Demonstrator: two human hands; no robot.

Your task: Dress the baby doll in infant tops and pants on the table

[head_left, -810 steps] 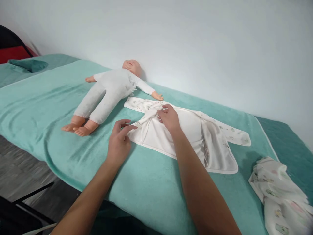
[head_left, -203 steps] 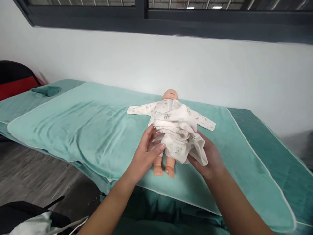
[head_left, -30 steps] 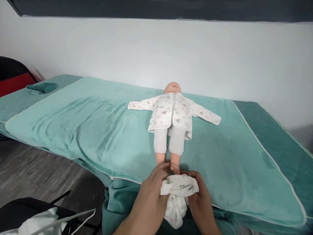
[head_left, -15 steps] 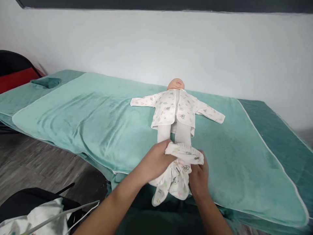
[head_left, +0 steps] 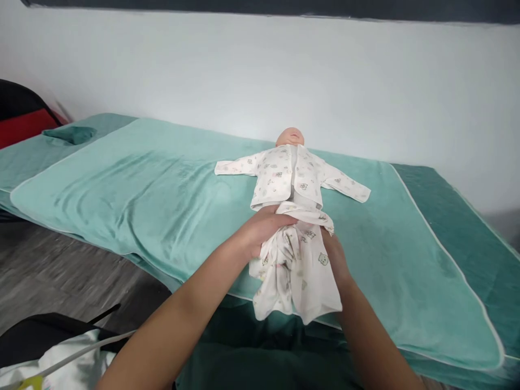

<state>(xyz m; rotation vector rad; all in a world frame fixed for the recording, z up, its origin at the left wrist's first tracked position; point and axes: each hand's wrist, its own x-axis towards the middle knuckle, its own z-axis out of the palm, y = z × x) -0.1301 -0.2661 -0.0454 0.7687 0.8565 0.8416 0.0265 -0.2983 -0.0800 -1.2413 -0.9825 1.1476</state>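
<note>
A baby doll (head_left: 290,136) lies on its back on the teal blanket, its head toward the wall. It wears a white printed jacket (head_left: 273,179) with both sleeves spread out. White printed baby pants (head_left: 300,265) are around the doll's legs, with the waistband just below the jacket hem. My left hand (head_left: 266,227) grips the waistband on its left side, thumb on top. My right hand (head_left: 333,252) holds the right side of the waistband, its fingers mostly hidden by the cloth. The pants' lower part hangs toward the near edge, and the doll's legs are covered.
A teal blanket (head_left: 182,200) with pale piping covers the bed, which stands against a white wall (head_left: 244,70). A black and red chair (head_left: 24,119) is at the far left. White cloth (head_left: 69,357) lies on a black seat at the lower left.
Both hands have moved up the doll's legs with the waistband, from around the lower legs to near the jacket hem. The pants' legs have stretched out longer.
</note>
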